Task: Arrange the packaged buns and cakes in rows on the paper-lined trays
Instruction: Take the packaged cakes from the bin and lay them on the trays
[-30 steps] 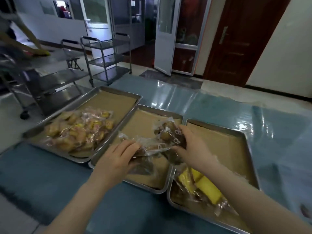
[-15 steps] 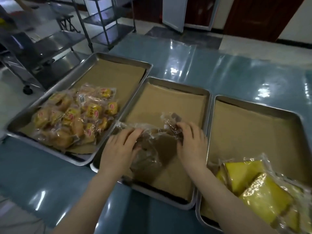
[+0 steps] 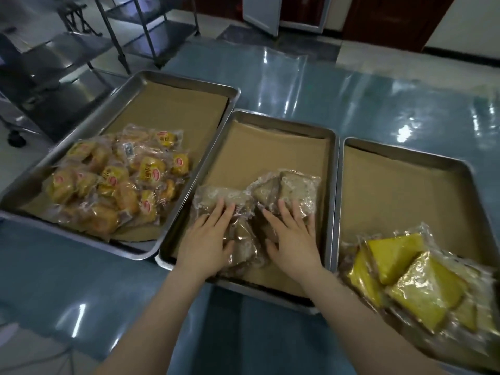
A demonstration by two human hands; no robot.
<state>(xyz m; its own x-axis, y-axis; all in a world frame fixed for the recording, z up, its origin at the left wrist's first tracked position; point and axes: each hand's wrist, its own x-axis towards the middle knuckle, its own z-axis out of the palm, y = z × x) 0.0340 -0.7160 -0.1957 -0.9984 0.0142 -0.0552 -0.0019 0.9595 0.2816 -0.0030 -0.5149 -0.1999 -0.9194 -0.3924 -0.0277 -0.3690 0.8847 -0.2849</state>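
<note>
Well off to the left of the fingers, the left tray (image 3: 54, 161) is sitting with a loose heap of yellow packaged buns (image 3: 119, 182) piled at its near end, the far stretch of brown paper (image 3: 173, 106) lying bare; by the look of it this heap is waiting to be spread into rows.

In the middle tray (image 3: 331, 169), both hands are working. The left hand (image 3: 208, 239) is lying palm down, fingers (image 3: 221, 209) spread flat and released, pressing on the brown packaged cakes (image 3: 243, 212) without gripping any of them. Just to its right, the right hand (image 3: 295, 239) is doing the same, its fingers (image 3: 295, 209) splayed over the neighbouring packets, nothing clenched. The flat press seems meant to slide the slippery wrappers apart and settle them side by side. The cakes are clustered at the near end, under and just beyond the fingertips, some overlapping; no tidy row is showing yet.

To the right of the fingers, the right tray (image 3: 405, 152) is holding yellow wedge cakes (image 3: 405, 274) in clear wrap, bunched in its near corner, untouched. All three trays are resting on a glossy blue surface (image 3: 351, 85).
</note>
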